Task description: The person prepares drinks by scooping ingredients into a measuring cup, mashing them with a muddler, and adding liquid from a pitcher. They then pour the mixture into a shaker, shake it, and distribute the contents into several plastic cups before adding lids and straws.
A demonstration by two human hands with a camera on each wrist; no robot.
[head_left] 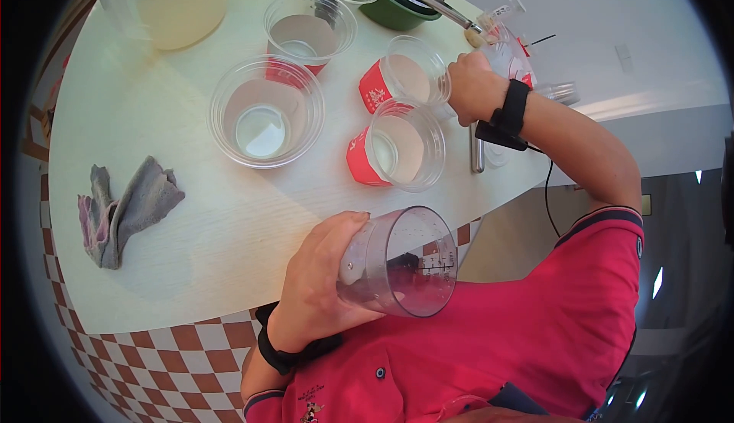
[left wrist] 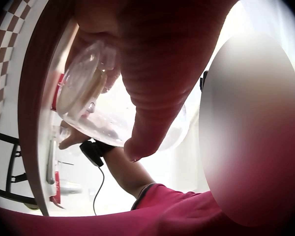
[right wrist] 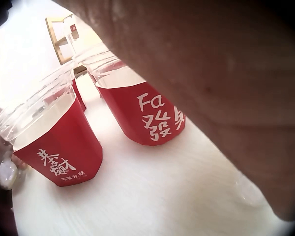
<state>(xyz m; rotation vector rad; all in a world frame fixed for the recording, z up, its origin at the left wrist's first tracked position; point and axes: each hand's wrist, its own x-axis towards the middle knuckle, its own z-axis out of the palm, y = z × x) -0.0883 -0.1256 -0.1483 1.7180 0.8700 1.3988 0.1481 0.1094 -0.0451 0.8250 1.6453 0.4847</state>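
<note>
My left hand (head_left: 321, 274) grips a clear measuring cup (head_left: 437, 289) with dark scale marks, tilted with its mouth to the right, just off the near table edge. Droplets cling to its wall. In the left wrist view, fingers curl round the clear cup (left wrist: 83, 88). My right hand (head_left: 475, 87) reaches over the far right of the table, among small clear items, beside two clear cups with red sleeves: a nearer cup (head_left: 363, 162) and a farther cup (head_left: 375, 88). Its fingertips are hidden; I cannot tell whether it holds something. Its palm side (right wrist: 211, 73) fills the upper right wrist view.
More clear cups stand left of these, including a wide one (head_left: 264, 129). A grey cloth (head_left: 134, 209) lies at the left. At the back are a large pitcher (head_left: 180, 10) and a green bowl (head_left: 394, 14) with a slotted metal spoon (head_left: 440, 6). A metal handle (head_left: 478, 152) lies near the right edge.
</note>
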